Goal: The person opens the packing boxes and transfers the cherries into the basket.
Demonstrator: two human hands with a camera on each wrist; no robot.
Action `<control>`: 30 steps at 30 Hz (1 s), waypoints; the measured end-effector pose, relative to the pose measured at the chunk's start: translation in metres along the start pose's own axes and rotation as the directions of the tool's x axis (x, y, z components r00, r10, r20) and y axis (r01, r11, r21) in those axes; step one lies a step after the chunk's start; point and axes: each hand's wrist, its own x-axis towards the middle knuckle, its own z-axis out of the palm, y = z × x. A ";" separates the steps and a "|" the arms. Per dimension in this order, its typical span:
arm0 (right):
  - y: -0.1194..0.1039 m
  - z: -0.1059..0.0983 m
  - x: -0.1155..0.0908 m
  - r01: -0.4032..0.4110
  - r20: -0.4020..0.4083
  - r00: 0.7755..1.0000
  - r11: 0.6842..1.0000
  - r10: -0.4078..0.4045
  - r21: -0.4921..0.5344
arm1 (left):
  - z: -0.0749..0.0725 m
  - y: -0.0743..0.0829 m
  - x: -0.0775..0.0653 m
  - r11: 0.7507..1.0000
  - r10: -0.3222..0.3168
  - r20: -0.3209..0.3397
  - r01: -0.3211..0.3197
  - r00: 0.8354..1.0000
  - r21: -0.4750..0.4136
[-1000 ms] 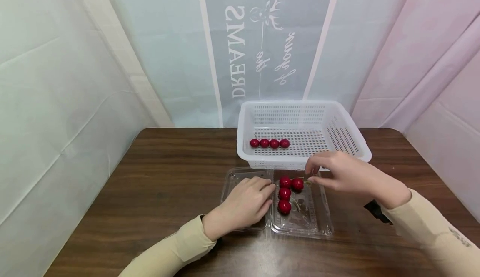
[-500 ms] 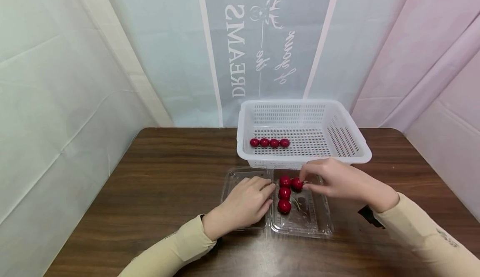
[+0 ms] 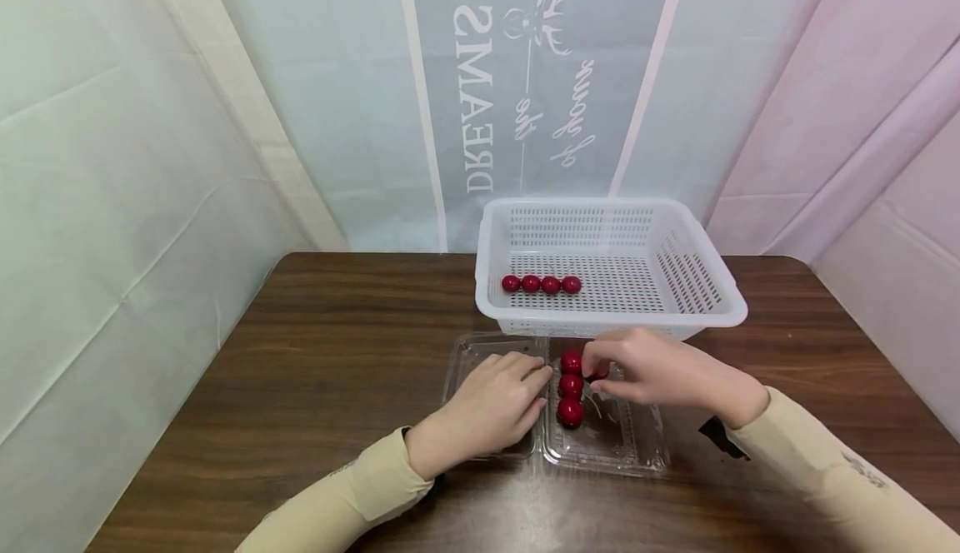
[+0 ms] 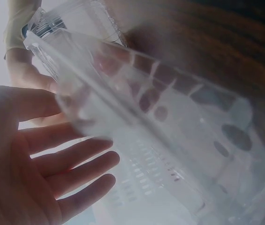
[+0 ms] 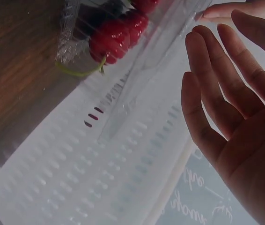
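Observation:
A clear hinged plastic clamshell (image 3: 555, 463) lies unfolded on the table. In its right half three glossy red cherries (image 3: 571, 386) stand in a column, and another cherry (image 3: 601, 373) shows beside them, mostly hidden behind my right fingers. My right hand (image 3: 645, 370) is over that cherry, index finger bent down and thumb across from it. In the right wrist view its fingers are loose and apart, and a stemmed cherry (image 5: 109, 41) lies beyond them. My left hand (image 3: 495, 396) rests on the clamshell's left half, fingertips by the hinge; its fingers (image 4: 76, 157) look extended in the left wrist view.
A white perforated basket (image 3: 611, 320) stands right behind the clamshell. Inside, a front row of several cherries (image 3: 541, 285) sits at the left. Thin stems (image 3: 592, 406) lie in the clamshell's right half. Cloth panels (image 3: 360, 103) enclose the brown table (image 3: 337, 370).
My right hand has moved left and slightly toward me, from the stem of the right cherry to over the cherry itself, covering most of it. The left hand has stayed put.

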 end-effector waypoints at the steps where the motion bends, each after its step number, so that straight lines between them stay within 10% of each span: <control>1: 0.000 0.001 0.001 -0.002 0.005 1.000 1.000 0.002 0.008 | 0.000 0.000 0.000 1.000 0.000 0.001 0.000 1.000 0.002; 30: -0.009 0.023 0.016 -0.131 0.298 0.947 0.991 0.124 0.006 | -0.003 0.001 0.001 1.000 -0.001 0.021 0.001 1.000 -0.008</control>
